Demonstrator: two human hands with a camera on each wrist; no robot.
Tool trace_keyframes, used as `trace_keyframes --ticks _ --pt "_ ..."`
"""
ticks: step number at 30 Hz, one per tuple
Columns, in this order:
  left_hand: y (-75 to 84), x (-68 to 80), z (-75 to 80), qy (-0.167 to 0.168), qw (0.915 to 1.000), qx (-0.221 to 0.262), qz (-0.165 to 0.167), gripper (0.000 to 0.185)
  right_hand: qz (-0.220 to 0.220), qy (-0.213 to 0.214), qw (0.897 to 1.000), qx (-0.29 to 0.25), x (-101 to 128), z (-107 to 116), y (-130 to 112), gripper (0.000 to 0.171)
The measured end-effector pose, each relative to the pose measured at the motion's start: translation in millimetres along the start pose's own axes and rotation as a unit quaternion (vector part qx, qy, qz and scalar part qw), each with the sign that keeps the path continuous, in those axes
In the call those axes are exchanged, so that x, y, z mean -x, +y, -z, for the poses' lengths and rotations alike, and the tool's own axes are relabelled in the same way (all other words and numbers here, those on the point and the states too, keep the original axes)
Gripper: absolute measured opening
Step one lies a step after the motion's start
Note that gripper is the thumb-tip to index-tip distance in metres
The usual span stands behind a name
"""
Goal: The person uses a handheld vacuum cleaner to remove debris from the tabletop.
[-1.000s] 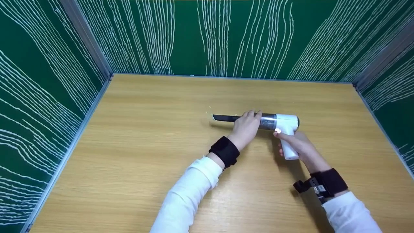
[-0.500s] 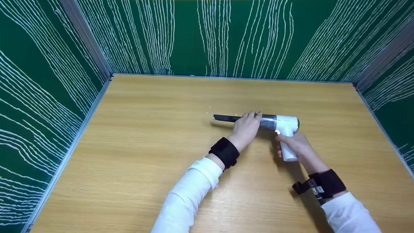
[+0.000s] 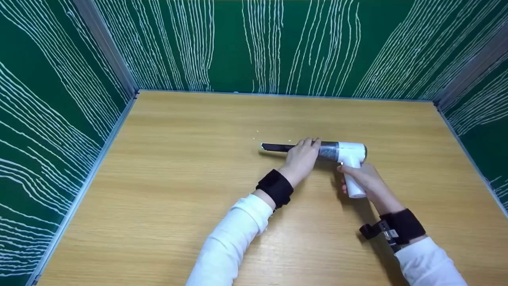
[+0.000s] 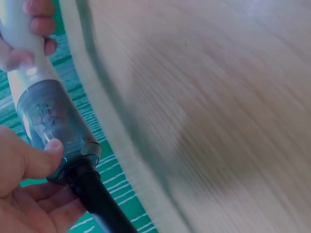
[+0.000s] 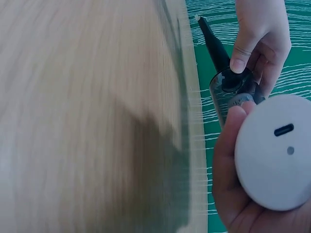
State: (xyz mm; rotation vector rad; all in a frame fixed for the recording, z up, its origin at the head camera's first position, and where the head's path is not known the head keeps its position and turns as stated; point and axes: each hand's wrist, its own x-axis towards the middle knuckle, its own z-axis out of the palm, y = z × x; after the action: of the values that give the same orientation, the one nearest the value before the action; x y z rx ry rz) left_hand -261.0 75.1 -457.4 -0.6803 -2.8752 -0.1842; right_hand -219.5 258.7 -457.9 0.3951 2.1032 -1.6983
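Plastic vacuum, wood-look table, patterned green walls

The handheld vacuum (image 3: 341,153) has a smooth white plastic body and handle with a light sheen, a clear smoky plastic dust cup (image 4: 56,127) that catches glints, and a black nozzle (image 3: 277,147) of smooth, slightly shiny plastic; the flat white end of its handle (image 5: 277,153) looks matt. The table (image 3: 178,178) shows a pale wood-grain surface, smooth with a soft satin finish. The walls (image 3: 278,43) are matt dark green with thin white wavy lines, joined at the corners by dull grey metal-looking strips (image 3: 105,45). Both sleeves (image 3: 234,238) are white soft cloth, and the wrist bands (image 3: 276,186) are black matt fabric.
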Motion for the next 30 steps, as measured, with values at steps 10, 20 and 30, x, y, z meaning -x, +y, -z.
trace_keyframes --ticks 10,20,30 --pt "-2.7 -0.2 -0.8 -0.026 0.9985 0.046 0.011 0.050 0.021 0.039 0.997 0.061 2.5 -3.2 -5.7 0.044" --pt "-9.1 2.0 -5.5 -0.021 0.9982 0.056 0.009 0.053 0.023 0.040 0.997 0.061 -1.7 -9.6 -4.9 0.045" --pt "-16.9 1.7 -7.5 -0.028 0.9982 0.049 0.019 0.043 -0.008 0.011 1.000 0.016 -11.0 -15.3 -4.1 0.041"
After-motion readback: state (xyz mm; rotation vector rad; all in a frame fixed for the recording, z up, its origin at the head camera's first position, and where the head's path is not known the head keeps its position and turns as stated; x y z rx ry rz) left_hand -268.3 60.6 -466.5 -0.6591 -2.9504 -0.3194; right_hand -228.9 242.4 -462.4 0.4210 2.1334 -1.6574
